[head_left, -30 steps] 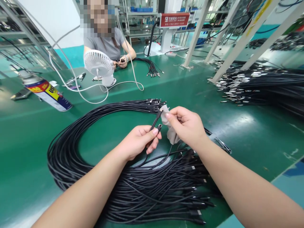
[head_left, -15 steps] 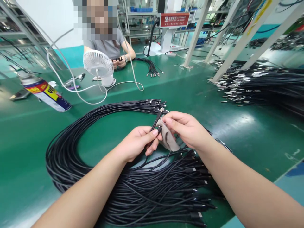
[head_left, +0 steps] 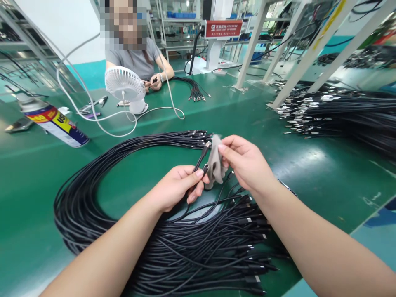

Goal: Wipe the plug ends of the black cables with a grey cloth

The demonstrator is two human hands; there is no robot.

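Between thumb and fingers, my left hand (head_left: 185,183) grips a black USB cable (head_left: 202,156) near its plugs; two connector ends stick up past the thumb, one with a metal tip. A crumpled grey cloth (head_left: 215,163) hangs from the pinched fingers of my right hand (head_left: 239,159), just right of those plugs. Whether the cloth touches the plugs I cannot tell. Below and left of both hands, a large bundle of black cables (head_left: 102,165) lies curved on the green table (head_left: 148,179), its plugs pointing right at both ends.
A spray can (head_left: 57,121) stands at the left, near a white fan (head_left: 125,86) with a looping white cord. Across the table a person (head_left: 133,62) handles dark pieces beside a small cable bunch (head_left: 196,90). Metal posts (head_left: 286,78) and a big cable heap (head_left: 337,111) occupy the right.
My right hand has risen slightly, lifting the cloth, which now hangs upright instead of draping down to the right. My left hand keeps its hold on the cable. The whole view has shifted slightly.
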